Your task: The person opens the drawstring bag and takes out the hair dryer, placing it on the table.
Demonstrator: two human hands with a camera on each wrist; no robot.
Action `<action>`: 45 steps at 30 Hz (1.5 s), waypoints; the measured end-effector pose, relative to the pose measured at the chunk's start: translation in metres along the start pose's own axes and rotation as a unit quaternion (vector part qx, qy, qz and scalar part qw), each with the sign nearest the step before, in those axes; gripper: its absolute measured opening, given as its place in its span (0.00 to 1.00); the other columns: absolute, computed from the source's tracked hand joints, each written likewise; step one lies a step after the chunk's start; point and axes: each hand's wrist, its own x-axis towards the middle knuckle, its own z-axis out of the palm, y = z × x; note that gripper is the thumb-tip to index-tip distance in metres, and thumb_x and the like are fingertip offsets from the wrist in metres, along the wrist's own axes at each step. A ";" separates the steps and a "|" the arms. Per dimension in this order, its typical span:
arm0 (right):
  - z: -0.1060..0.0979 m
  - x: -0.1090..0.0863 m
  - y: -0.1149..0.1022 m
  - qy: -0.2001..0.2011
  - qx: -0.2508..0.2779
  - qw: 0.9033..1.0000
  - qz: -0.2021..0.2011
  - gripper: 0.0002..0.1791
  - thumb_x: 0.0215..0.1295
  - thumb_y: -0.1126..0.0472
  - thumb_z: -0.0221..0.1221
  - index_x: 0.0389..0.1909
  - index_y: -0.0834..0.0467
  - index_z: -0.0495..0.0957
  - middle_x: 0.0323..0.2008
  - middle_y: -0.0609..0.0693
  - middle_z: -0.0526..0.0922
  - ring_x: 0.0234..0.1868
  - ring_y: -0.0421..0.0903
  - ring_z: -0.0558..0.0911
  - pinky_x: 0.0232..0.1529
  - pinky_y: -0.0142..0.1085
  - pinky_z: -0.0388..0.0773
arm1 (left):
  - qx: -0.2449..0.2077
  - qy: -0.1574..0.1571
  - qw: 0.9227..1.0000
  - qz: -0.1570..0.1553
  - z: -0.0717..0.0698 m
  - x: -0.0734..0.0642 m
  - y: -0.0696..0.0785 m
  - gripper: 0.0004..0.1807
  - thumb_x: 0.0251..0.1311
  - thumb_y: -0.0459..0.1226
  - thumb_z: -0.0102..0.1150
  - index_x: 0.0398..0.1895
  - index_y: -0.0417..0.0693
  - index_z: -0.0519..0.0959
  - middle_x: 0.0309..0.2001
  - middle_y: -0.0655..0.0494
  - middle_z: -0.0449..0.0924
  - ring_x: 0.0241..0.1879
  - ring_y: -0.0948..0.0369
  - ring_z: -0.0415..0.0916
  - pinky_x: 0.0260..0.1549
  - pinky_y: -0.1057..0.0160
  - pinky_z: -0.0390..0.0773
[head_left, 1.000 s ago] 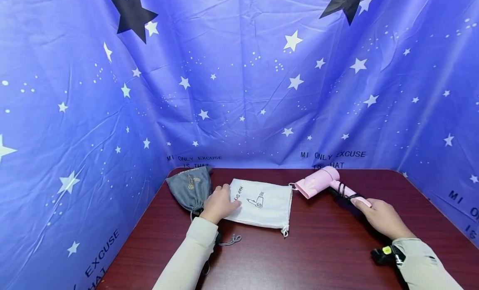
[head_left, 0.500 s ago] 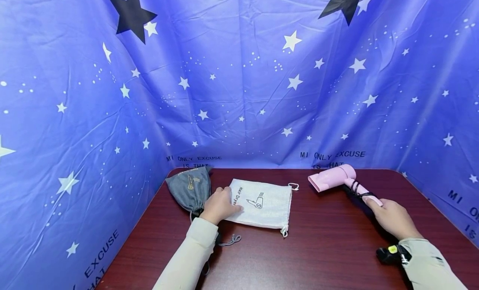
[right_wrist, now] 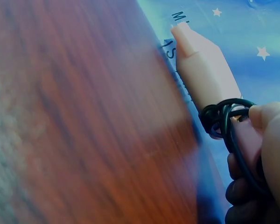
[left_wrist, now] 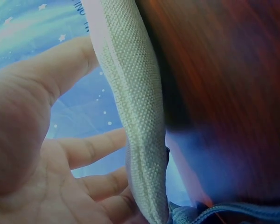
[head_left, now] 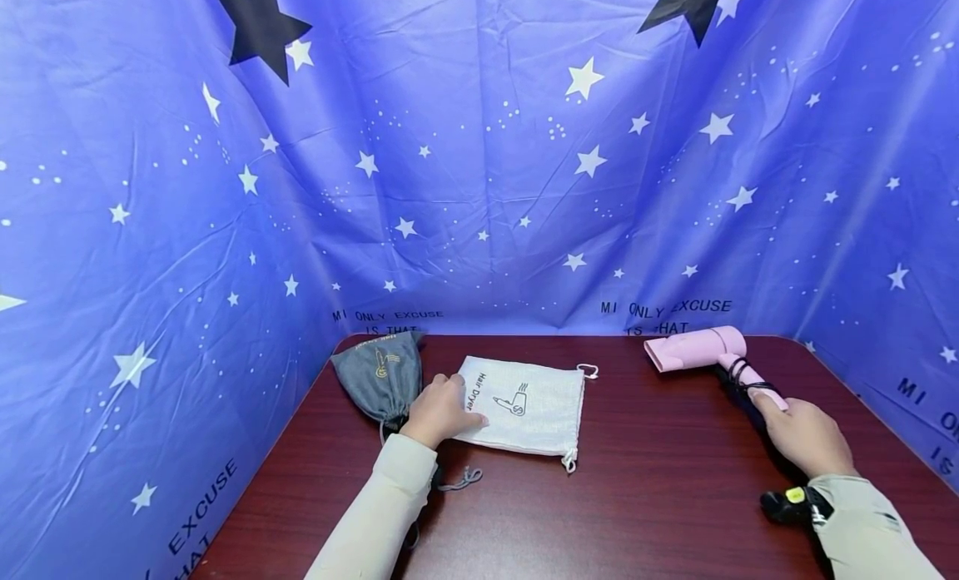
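My left hand [head_left: 442, 409] rests on the left end of a white drawstring bag [head_left: 528, 405] printed with a hair dryer outline. In the left wrist view its fingers [left_wrist: 95, 151] look fairly straight, spread along the upper side of the white bag [left_wrist: 135, 102]. Raised over the table's right side is a pink hair dryer [head_left: 697, 349], its handle gripped by my right hand [head_left: 809, 434]. The nozzle points left. A black cord [right_wrist: 228, 112] is wound around the handle. The right fingers are partly hidden under the handle.
A grey drawstring bag [head_left: 382, 376] lies to the left of the white one, partly behind my left wrist. Its grey cord [head_left: 460, 480] trails on the dark red table [head_left: 599, 513]. Blue star-printed cloth [head_left: 487, 147] hangs around the back and sides.
The hair dryer has moved right with my right hand, away from the white bag, its nozzle turning further left. My left hand stays on the bag.
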 end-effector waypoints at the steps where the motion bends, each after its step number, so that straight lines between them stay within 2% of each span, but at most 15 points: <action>1: 0.000 0.000 0.000 0.000 0.000 1.000 0.002 0.37 0.79 0.37 0.41 0.38 0.68 0.80 0.31 0.65 0.82 0.31 0.60 0.80 0.25 0.43 0.68 | 0.000 -0.001 1.000 0.000 0.000 0.000 0.000 0.36 0.43 0.58 0.81 0.48 0.45 0.79 0.41 0.46 0.76 0.38 0.52 0.79 0.36 0.49 0.80; 10: 0.000 0.001 0.008 0.013 -0.003 1.000 0.027 0.39 0.78 0.36 0.41 0.39 0.70 0.80 0.39 0.76 0.81 0.35 0.70 0.82 0.26 0.50 0.72 | -0.004 -0.003 1.000 0.004 -0.002 -0.003 0.003 0.34 0.43 0.59 0.80 0.45 0.45 0.80 0.40 0.46 0.76 0.38 0.50 0.80 0.34 0.48 0.79; 13: 0.000 0.002 0.010 0.014 -0.004 0.999 0.035 0.42 0.77 0.34 0.40 0.43 0.72 0.80 0.44 0.79 0.80 0.36 0.73 0.81 0.26 0.52 0.72 | -0.005 -0.002 1.000 0.010 -0.001 -0.003 0.003 0.34 0.45 0.59 0.79 0.45 0.44 0.80 0.40 0.46 0.76 0.38 0.50 0.79 0.34 0.48 0.79; 25: -0.003 0.001 0.008 -0.012 -0.009 0.996 0.087 0.47 0.76 0.31 0.36 0.53 0.74 0.76 0.52 0.81 0.76 0.40 0.74 0.80 0.27 0.50 0.70 | -0.007 -0.009 1.000 0.010 -0.002 -0.003 0.003 0.32 0.49 0.58 0.77 0.45 0.44 0.79 0.41 0.45 0.75 0.38 0.49 0.79 0.37 0.48 0.79; 29: -0.004 0.000 0.005 -0.031 -0.013 0.996 0.084 0.45 0.75 0.31 0.38 0.52 0.73 0.77 0.49 0.79 0.78 0.39 0.70 0.82 0.26 0.49 0.70 | -0.010 -0.016 1.000 0.012 -0.002 -0.003 0.005 0.29 0.51 0.57 0.76 0.42 0.44 0.79 0.40 0.46 0.74 0.36 0.51 0.77 0.37 0.49 0.79; 34: -0.003 0.000 0.004 -0.055 -0.024 0.996 0.069 0.39 0.73 0.32 0.43 0.44 0.68 0.78 0.41 0.72 0.82 0.35 0.61 0.82 0.24 0.48 0.70 | -0.017 -0.020 1.000 0.015 0.000 -0.003 0.005 0.27 0.53 0.55 0.75 0.41 0.43 0.79 0.38 0.47 0.73 0.35 0.53 0.75 0.37 0.51 0.78; 40: -0.006 0.001 0.004 -0.074 -0.033 0.995 0.057 0.35 0.73 0.36 0.46 0.43 0.67 0.77 0.39 0.70 0.82 0.35 0.60 0.81 0.24 0.49 0.69 | -0.018 -0.020 1.000 0.015 0.001 -0.003 0.005 0.27 0.52 0.55 0.75 0.41 0.44 0.79 0.39 0.46 0.73 0.36 0.51 0.76 0.38 0.50 0.79; 45: -0.006 0.001 0.006 -0.062 -0.041 0.996 0.057 0.36 0.73 0.39 0.47 0.44 0.73 0.77 0.38 0.73 0.81 0.33 0.61 0.82 0.22 0.48 0.70 | -0.018 -0.025 0.999 0.018 0.000 -0.004 0.006 0.28 0.52 0.55 0.76 0.42 0.43 0.79 0.39 0.46 0.73 0.37 0.50 0.77 0.38 0.49 0.79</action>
